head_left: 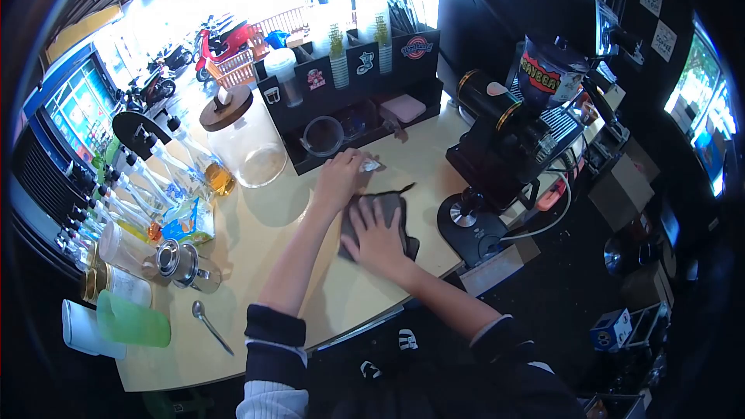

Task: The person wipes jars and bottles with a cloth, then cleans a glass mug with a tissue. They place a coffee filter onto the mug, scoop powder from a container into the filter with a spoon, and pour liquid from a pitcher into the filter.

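My right hand (379, 239) lies flat with fingers spread on a dark grey cloth (394, 209), pressing it against the pale tabletop (272, 221). Farther forward, beside the black organizer (353, 85), is my left hand (340, 180), its fingers curled down. A small crumpled whitish piece (371, 164) shows at its fingertips; what it is made of is too small to tell. To the left of that hand stands a big clear jar (252, 151) with a wooden lid.
Syrup bottles with pumps (155, 174), a metal pitcher (186, 264), a spoon (211, 327) and a green container (136, 318) line the left side. On the right, a coffee grinder (504, 124) stands near a tamper (464, 209) on a black mat (473, 237). The organizer holds stacked cups.
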`<state>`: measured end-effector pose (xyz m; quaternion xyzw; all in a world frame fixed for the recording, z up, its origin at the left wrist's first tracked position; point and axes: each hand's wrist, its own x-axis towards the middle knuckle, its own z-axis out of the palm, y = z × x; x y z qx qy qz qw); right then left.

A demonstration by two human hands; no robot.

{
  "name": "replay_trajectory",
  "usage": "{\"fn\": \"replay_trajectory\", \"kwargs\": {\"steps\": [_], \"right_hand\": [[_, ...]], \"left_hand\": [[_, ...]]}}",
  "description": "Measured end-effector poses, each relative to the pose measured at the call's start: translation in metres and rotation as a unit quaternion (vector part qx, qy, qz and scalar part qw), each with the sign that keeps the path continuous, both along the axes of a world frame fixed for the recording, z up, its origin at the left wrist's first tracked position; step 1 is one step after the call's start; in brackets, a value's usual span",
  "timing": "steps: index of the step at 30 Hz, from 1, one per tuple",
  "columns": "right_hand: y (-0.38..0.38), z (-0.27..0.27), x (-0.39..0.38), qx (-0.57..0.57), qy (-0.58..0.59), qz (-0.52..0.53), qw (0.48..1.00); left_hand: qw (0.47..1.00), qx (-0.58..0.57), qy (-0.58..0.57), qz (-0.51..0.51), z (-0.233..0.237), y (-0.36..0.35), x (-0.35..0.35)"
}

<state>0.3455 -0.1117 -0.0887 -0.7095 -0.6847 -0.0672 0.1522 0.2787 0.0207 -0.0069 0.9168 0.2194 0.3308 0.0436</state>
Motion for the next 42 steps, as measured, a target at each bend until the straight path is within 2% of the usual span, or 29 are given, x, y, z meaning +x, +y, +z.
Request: {"fn": "replay_trajectory", "kwargs": {"steps": [1, 3, 4, 5, 6, 10, 13, 16, 17, 18, 19, 20, 22, 23, 24, 25, 27, 29, 31, 32, 33, 35, 36, 38, 39, 41, 42], "right_hand": [[0.000, 0.001, 0.006, -0.001, -0.001, 0.004, 1.000], [-0.002, 0.008, 0.040, 0.014, 0.040, 0.077, 0.996], [0.007, 0.007, 0.065, 0.026, 0.029, 0.023, 0.999], [0.011, 0.013, 0.087, 0.007, 0.099, -0.036, 0.994], [0.020, 0.002, 0.098, 0.036, 0.067, -0.120, 0.990], [-0.006, 0.000, 0.041, 0.022, 0.039, -0.142, 0.989], [-0.052, 0.009, -0.033, -0.053, 0.017, 0.080, 0.995], [0.001, 0.020, -0.031, -0.064, 0.031, 0.215, 0.974], [0.032, 0.026, -0.023, -0.065, 0.046, 0.219, 0.972], [0.063, 0.024, -0.021, -0.049, 0.079, 0.174, 0.980], [0.091, 0.020, -0.026, -0.026, 0.051, 0.124, 0.991], [0.106, 0.021, -0.041, -0.017, 0.036, 0.123, 0.992], [0.101, 0.026, -0.090, -0.004, 0.020, 0.252, 0.967], [0.085, 0.026, -0.116, 0.003, 0.074, 0.375, 0.924], [0.054, 0.039, -0.145, -0.003, 0.031, 0.434, 0.900], [0.029, 0.030, -0.165, 0.038, 0.009, 0.501, 0.865], [-0.024, 0.023, -0.176, 0.004, 0.020, 0.564, 0.825], [-0.054, 0.037, -0.146, -0.042, 0.038, 0.555, 0.830], [-0.039, 0.041, -0.091, -0.070, 0.069, 0.479, 0.872], [-0.025, 0.029, -0.056, -0.017, 0.080, 0.398, 0.914], [-0.018, 0.027, -0.026, 0.009, 0.089, 0.255, 0.963], [0.002, 0.018, 0.002, 0.045, 0.034, -0.020, 0.998], [0.007, 0.017, -0.007, 0.046, 0.031, -0.024, 0.998], [0.020, 0.018, -0.055, 0.013, -0.005, 0.038, 0.999], [0.025, -0.007, -0.082, 0.128, -0.097, 0.135, 0.978], [-0.012, 0.009, -0.155, 0.131, -0.022, 0.256, 0.957], [-0.034, 0.018, -0.181, 0.082, 0.000, 0.327, 0.942]], "left_hand": [[0.999, 0.001, 0.029, 0.028, -0.004, 0.005, 0.002], [0.996, -0.004, 0.060, 0.065, -0.007, 0.001, -0.008], [0.999, -0.023, 0.006, 0.041, 0.003, -0.015, -0.024], [0.998, -0.040, -0.044, 0.018, 0.012, -0.029, -0.042], [0.998, -0.046, -0.028, 0.026, 0.014, -0.039, -0.065], [0.990, -0.098, -0.055, 0.081, 0.028, -0.093, -0.165], [0.971, -0.147, -0.107, 0.156, 0.025, -0.125, -0.231], [0.950, -0.133, -0.144, 0.243, 0.016, -0.153, -0.281], [0.947, -0.135, -0.145, 0.252, 0.014, -0.164, -0.292], [0.943, -0.138, -0.149, 0.265, 0.012, -0.175, -0.302], [0.938, -0.140, -0.153, 0.277, 0.010, -0.184, -0.311], [0.937, -0.141, -0.155, 0.281, 0.006, -0.192, -0.317], [0.930, -0.150, -0.190, 0.278, -0.003, -0.201, -0.325], [0.929, -0.153, -0.192, 0.277, -0.005, -0.202, -0.327], [0.926, -0.156, -0.189, 0.287, -0.007, -0.202, -0.328], [0.924, -0.159, -0.184, 0.296, -0.009, -0.204, -0.331], [0.923, -0.156, -0.164, 0.310, -0.014, -0.208, -0.339], [0.923, -0.151, -0.146, 0.321, -0.020, -0.211, -0.349], [0.921, -0.166, -0.149, 0.319, -0.029, -0.218, -0.361], [0.922, -0.166, -0.150, 0.316, -0.031, -0.222, -0.368], [0.921, -0.165, -0.159, 0.314, -0.033, -0.226, -0.374], [0.921, -0.165, -0.172, 0.308, -0.035, -0.232, -0.379], [0.915, -0.162, -0.199, 0.312, -0.035, -0.236, -0.379], [0.911, -0.158, -0.231, 0.301, -0.035, -0.241, -0.373], [0.913, -0.159, -0.240, 0.288, -0.037, -0.241, -0.369], [0.919, -0.155, -0.257, 0.256, -0.033, -0.233, -0.351], [0.919, -0.165, -0.255, 0.250, -0.030, -0.231, -0.342]]}}
